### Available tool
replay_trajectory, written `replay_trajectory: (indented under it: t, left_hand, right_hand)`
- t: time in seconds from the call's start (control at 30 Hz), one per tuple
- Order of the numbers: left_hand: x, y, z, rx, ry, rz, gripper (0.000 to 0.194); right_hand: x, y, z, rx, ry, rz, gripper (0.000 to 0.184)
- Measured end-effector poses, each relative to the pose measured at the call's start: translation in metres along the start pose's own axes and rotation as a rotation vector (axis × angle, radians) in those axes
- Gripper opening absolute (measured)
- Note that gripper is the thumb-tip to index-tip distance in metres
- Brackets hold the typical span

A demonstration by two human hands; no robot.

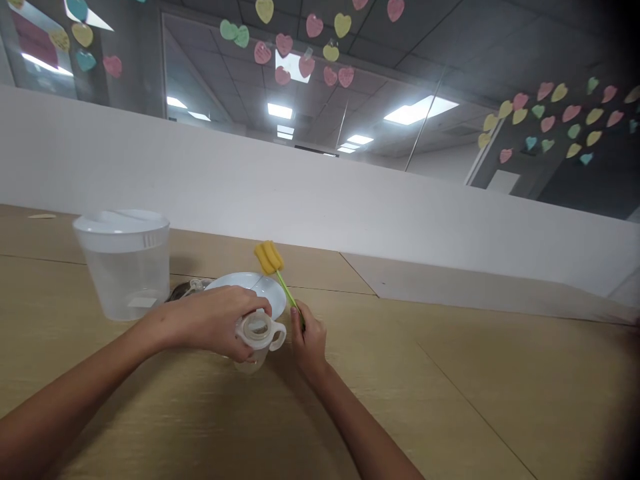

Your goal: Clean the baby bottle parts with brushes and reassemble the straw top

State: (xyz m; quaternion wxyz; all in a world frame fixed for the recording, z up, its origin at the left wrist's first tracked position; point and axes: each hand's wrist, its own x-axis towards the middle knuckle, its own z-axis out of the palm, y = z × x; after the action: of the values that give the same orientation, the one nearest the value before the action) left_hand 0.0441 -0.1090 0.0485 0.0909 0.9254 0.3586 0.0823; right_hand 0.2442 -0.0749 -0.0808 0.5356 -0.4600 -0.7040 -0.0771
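Observation:
My left hand (pixel 215 323) is closed around a small clear cup with white handles (pixel 259 337), holding it just above the wooden table (pixel 450 387). Right beside it, my right hand (pixel 309 340) grips the green handle of a bottle brush with a yellow sponge head (pixel 269 257), which points up and away from me. A white plate (pixel 260 288) lies just behind both hands.
A large clear plastic container with a lid (pixel 125 263) stands at the left. A dark small object (pixel 183 289) lies between it and the plate. A white partition wall (pixel 350 207) runs along the table's far edge.

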Motion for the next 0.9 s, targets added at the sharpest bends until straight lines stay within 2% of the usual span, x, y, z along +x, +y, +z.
replay_trajectory:
  t: [0.1,0.2,0.33,0.43,0.57,0.73,0.9]
  left_hand:
    - [-0.003,-0.004,-0.009,-0.027,0.098,-0.019,0.042]
    - [0.000,-0.020,-0.013,-0.025,0.264,-0.043,0.050]
    - [0.012,-0.044,-0.008,-0.017,0.434,-0.053,0.047]
    - [0.021,-0.054,-0.003,-0.047,0.451,-0.019,0.046]
    - [0.026,-0.058,0.000,-0.058,0.435,-0.107,0.044]
    - [0.028,-0.066,-0.002,0.020,0.561,-0.136,0.051]
    - [0.029,-0.076,0.001,0.127,0.663,-0.160,0.053]
  right_hand:
    - [0.001,0.000,-0.002,0.011,0.046,0.025,0.036]
    - [0.001,0.000,-0.003,0.023,0.104,0.042,0.034]
    - [-0.002,0.000,-0.002,0.021,0.069,-0.042,0.032]
    - [-0.003,0.000,-0.002,0.011,0.062,-0.066,0.030]
    - [-0.002,0.001,-0.003,0.021,0.130,-0.056,0.030]
    - [-0.003,0.004,-0.001,-0.057,0.083,-0.244,0.030]
    - [-0.002,0.004,0.000,-0.148,0.096,-0.342,0.030]
